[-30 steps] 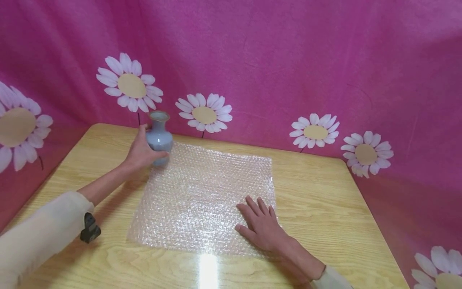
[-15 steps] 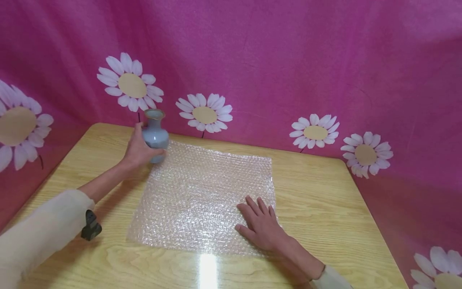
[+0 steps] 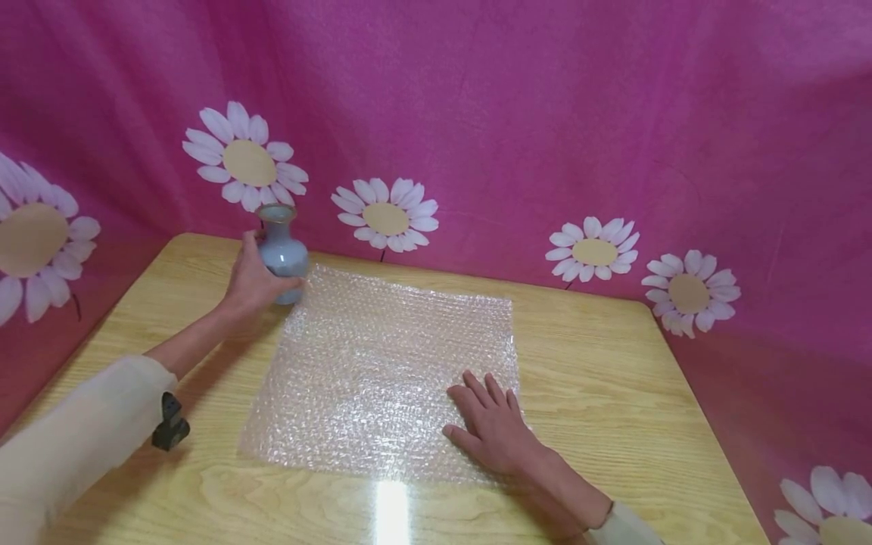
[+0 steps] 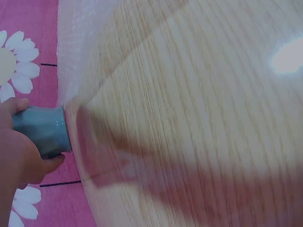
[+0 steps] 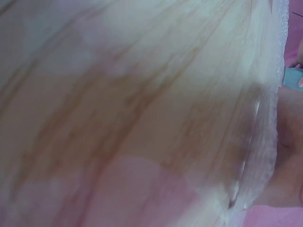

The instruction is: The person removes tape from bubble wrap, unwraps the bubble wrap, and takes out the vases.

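Note:
A pale blue-grey vase [image 3: 286,259] with a brownish rim stands upright toward the table's back left. My left hand [image 3: 250,286] grips its body from the left side, thumb across the front. In the left wrist view the lower part of the vase [image 4: 43,130] shows between thumb and fingers; whether its base touches the table is unclear. A sheet of bubble wrap [image 3: 371,363] lies flat to the right of the vase. My right hand [image 3: 496,430] rests with spread fingers on the sheet's near right part. Only part of my right hand [image 5: 289,142] appears in the right wrist view.
The glossy wooden table [image 3: 593,386] extends around the sheet, with a light's reflection at its front. A pink cloth [image 3: 490,113] printed with white daisies hangs behind and at both sides. A black clip-like device [image 3: 170,424] sits at my left cuff.
My left hand has moved the vase left and slightly back, off the corner of the bubble wrap toward its left side. My right hand stays in place.

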Demonstrator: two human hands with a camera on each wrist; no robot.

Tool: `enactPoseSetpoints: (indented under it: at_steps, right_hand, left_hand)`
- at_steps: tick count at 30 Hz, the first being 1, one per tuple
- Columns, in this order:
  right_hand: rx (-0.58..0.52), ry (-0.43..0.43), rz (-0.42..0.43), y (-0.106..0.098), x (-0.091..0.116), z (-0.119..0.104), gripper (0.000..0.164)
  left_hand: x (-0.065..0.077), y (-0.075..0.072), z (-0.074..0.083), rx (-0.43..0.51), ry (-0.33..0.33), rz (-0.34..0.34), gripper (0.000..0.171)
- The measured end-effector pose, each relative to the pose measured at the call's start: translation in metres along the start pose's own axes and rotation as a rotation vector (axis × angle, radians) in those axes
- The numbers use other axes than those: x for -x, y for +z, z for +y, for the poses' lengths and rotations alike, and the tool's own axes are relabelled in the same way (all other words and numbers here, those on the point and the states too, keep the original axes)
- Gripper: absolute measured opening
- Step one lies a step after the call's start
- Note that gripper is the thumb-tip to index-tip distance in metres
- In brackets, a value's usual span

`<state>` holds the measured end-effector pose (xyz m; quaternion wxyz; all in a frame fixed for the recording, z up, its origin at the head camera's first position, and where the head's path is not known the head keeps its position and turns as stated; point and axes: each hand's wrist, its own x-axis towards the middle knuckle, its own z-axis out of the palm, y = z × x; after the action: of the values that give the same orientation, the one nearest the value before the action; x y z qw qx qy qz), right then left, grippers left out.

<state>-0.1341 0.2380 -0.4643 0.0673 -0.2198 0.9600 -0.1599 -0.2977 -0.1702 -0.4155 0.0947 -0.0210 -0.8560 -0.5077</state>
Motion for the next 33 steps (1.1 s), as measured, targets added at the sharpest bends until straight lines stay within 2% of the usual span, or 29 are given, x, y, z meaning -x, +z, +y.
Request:
enactPoseSetpoints:
  at_steps: [16, 25, 33]
  right_hand:
    - [0.011, 0.004, 0.0, 0.0, 0.0, 0.001, 0.055]
    - [0.015, -0.015, 0.023, 0.001, 0.0, 0.0, 0.051]
    - [0.022, -0.011, 0.02, 0.001, 0.0, 0.0, 0.051]
  left_hand:
    - [-0.005, -0.005, -0.011, -0.038, 0.046, 0.014, 0.101]
    - [-0.007, -0.005, -0.016, -0.065, 0.028, 0.054, 0.1]
    - [-0.007, -0.009, -0.015, -0.053, 0.017, 0.062, 0.098]
